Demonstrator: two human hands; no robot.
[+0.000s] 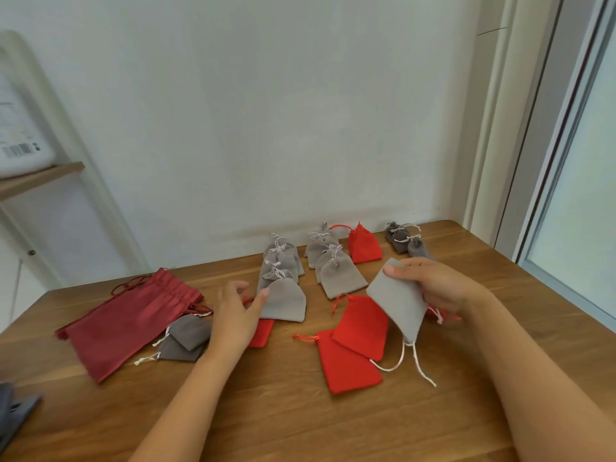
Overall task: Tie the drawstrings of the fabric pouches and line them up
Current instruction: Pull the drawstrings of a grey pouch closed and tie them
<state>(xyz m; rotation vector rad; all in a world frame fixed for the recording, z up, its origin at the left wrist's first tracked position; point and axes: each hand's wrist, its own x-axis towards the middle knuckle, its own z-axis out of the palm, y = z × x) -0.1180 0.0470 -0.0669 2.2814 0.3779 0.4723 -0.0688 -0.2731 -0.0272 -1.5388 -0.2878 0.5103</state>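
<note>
My right hand [436, 285] holds a light grey pouch [398, 300] above the table, its white drawstrings [413, 361] hanging loose toward me. My left hand [235, 313] rests with spread fingers on the edge of another light grey pouch [285, 303], the nearest of a row of tied grey pouches [281, 258]. A second grey row [328, 261] lies beside it, then a tied red pouch [365, 246] and small dark grey pouches [405, 243] at the back. Two untied red pouches [350, 345] lie in the middle. A red pouch [261, 333] peeks out under my left hand.
A large dark red drawstring bag [130, 320] lies at the left, with two dark grey pouches [186, 340] beside it. Dark grey fabric [15, 411] sits at the near left table edge. A white wall stands behind the wooden table [266, 411]; a window frame is at the right.
</note>
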